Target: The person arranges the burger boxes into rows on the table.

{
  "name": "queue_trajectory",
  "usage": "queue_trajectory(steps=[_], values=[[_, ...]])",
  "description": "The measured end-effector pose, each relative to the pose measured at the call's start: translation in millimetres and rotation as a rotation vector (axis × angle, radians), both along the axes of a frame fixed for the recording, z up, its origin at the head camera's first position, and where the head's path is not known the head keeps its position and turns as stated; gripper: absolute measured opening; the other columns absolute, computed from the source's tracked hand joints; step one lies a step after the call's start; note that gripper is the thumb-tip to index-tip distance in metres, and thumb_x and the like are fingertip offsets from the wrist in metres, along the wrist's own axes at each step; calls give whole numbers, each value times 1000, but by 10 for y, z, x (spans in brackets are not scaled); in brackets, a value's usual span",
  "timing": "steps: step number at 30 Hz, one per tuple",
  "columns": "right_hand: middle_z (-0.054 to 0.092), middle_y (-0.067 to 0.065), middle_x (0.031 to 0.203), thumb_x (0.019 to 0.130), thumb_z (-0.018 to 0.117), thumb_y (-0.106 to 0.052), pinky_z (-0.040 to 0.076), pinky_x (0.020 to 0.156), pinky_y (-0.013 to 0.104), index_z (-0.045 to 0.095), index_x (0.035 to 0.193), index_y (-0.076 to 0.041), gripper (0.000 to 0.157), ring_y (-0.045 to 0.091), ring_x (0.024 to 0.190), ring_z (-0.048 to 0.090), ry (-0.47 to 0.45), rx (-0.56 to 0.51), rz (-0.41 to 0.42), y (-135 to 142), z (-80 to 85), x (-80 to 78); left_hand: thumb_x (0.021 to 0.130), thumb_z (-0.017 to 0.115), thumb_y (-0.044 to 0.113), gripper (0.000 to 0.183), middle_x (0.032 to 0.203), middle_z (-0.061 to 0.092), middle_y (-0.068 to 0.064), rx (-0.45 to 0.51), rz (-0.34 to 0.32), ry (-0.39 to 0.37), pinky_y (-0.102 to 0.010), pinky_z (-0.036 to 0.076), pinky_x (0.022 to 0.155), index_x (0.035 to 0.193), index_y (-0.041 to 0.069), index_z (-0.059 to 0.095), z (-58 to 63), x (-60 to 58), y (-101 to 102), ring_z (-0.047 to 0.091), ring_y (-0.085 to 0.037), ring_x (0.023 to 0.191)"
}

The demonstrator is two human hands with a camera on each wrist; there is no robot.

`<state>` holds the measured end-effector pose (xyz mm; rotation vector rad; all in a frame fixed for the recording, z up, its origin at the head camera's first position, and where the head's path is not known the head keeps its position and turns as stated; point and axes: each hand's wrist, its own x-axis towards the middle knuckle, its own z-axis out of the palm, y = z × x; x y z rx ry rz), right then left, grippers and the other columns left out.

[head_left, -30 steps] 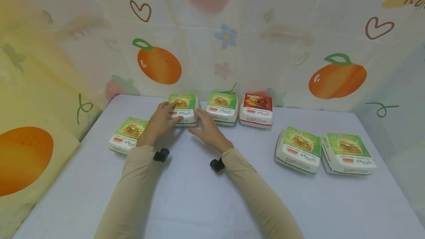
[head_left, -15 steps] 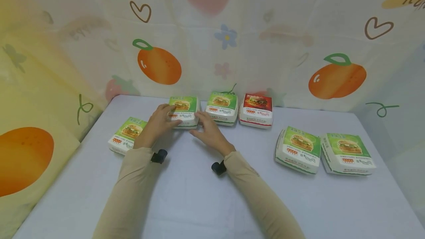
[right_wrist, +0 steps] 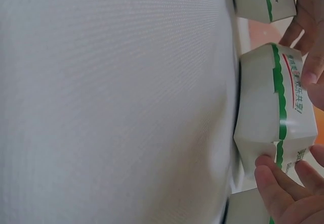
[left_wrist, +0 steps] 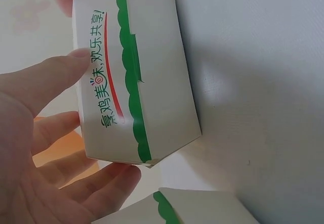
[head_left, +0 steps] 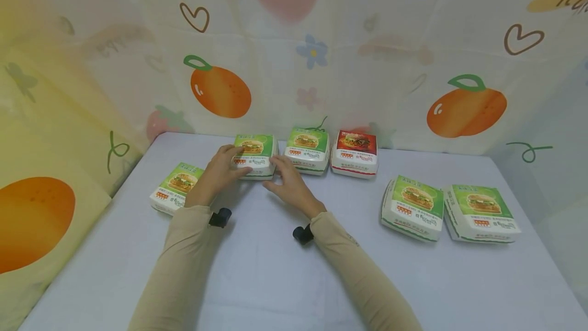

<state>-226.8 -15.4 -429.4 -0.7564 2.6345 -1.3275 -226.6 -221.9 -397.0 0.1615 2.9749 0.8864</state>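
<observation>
Held green box point(head_left: 261, 156) has just been nudged slightly off the back edge of the table point(head_left: 271, 280), left of next box point(head_left: 307, 149); placement apparently being adjusted. Left side is gripped by left hand point(head_left: 218, 173); right side is only touched by right hand's point(head_left: 294, 186) relaxed fingers.

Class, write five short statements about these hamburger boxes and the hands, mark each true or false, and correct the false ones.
1. The bare left hand and bare right hand both touch a green-and-white cardboard hamburger box. True.
2. Two boxes have red tops. False: just one does, the red-and-white cardboard hamburger box.
3. That red-topped box is the rightmost of three along the far edge of the white cloth-covered table. True.
4. The person wears dark blue sleeves. False: the long fabric sleeves are beige.
5. Six boxes show in the head view. True.
</observation>
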Motion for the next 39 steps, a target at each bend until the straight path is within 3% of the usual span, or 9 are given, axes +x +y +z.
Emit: queue_trajectory(steps=[6, 15, 29, 39], values=[[33, 8, 143, 84, 66, -26, 33, 107, 32, 36, 139, -9, 65, 20, 126, 40, 10, 4, -1, 7, -4, 8, 83, 65, 34, 67, 145, 27, -20, 1, -6, -1, -57, 26, 106, 139, 10, 38, 10, 12, 5, 28, -41, 132], [30, 7, 144, 84, 65, -23, 43, 98, 31, 33, 140, -10, 66, 25, 115, 51, -11, -35, 13, 10, -1, 18, 84, 64, 37, 69, 145, 26, -18, 5, 17, -30, -57, 28, 105, 141, 13, 33, 41, 34, 2, 31, -39, 131], [30, 6, 146, 85, 63, -26, 42, 99, 35, 34, 139, -13, 63, 25, 118, 49, 52, -36, -3, 19, 88, 90, 83, 65, 35, 71, 143, 30, -20, -20, 25, 81, -56, 29, 104, 140, 9, 33, 117, 202, -202, 33, -38, 130], [29, 5, 148, 85, 63, -29, 27, 111, 43, 38, 138, -17, 60, 23, 137, 27, 54, -45, 5, -61, 150, 227, 85, 63, 33, 66, 142, 30, -21, -12, 54, 112, -57, 28, 104, 139, 8, 35, 172, 388, -377, 31, -39, 130]])
